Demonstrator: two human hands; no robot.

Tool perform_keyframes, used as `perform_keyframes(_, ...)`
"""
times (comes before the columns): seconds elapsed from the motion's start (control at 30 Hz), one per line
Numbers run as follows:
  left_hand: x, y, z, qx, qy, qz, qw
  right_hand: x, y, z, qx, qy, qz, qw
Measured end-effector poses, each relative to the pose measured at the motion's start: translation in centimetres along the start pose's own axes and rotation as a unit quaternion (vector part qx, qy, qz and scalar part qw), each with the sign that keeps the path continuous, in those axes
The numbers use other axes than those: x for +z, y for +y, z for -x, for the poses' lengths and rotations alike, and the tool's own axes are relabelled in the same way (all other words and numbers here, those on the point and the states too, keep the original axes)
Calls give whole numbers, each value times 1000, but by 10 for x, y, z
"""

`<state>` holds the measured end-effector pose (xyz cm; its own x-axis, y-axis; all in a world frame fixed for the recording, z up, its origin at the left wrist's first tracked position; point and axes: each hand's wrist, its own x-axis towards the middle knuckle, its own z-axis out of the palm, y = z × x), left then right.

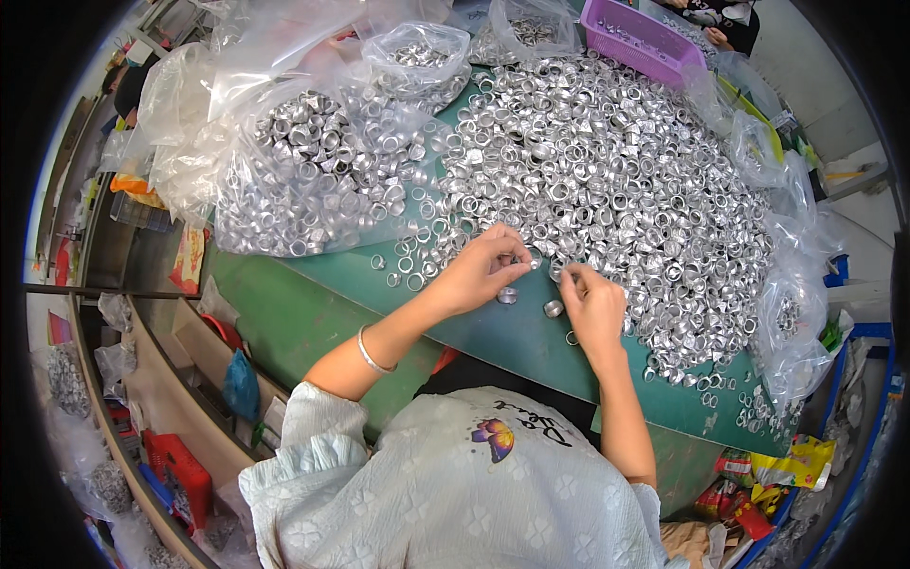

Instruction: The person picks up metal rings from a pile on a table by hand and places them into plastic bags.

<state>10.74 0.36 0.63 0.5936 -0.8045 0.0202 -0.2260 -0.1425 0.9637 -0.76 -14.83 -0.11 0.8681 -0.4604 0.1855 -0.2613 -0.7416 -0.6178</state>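
A wide heap of silver metal rings (607, 161) covers the green table (398, 294) in front of me. At its near edge my left hand (485, 270) pinches a small silver ring (534, 261) between thumb and fingertips. Close to its right, my right hand (594, 302) has its fingers closed on another silver ring (556, 272), partly hidden by the fingertips. The two held rings are a short gap apart. Below the hands, a loose ring (507, 296) lies near the left hand and a second loose ring (554, 308) beside the right.
A clear plastic bag (313, 180) full of rings stands at the left, with a smaller bag (417, 57) behind. A purple basket (640, 38) sits at the back, near another person's hand (718, 38). Crumpled plastic (791, 303) lines the right edge. A red basket (180, 474) is lower left.
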Motion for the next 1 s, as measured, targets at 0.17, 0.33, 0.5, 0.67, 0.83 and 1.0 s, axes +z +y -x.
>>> perform_keyframes(0.17,8,5,10,-76,-31,202,976,-10,13,-1,71,22,-91,993)
perform_keyframes(0.33,15,11,13,-65,-8,207,976,-21,13,-2,85,53,-84,991)
perform_keyframes(0.5,19,25,19,-54,1,225,973,-24,15,4,40,72,21,996)
perform_keyframes(0.67,22,33,24,-27,-16,228,973,-34,9,16,172,-39,-392,903)
perform_keyframes(0.83,27,40,29,-7,-3,246,969,-47,-11,23,252,-142,-635,716)
perform_keyframes(1.0,28,46,33,40,12,163,986,-52,-13,31,252,-165,-721,625)
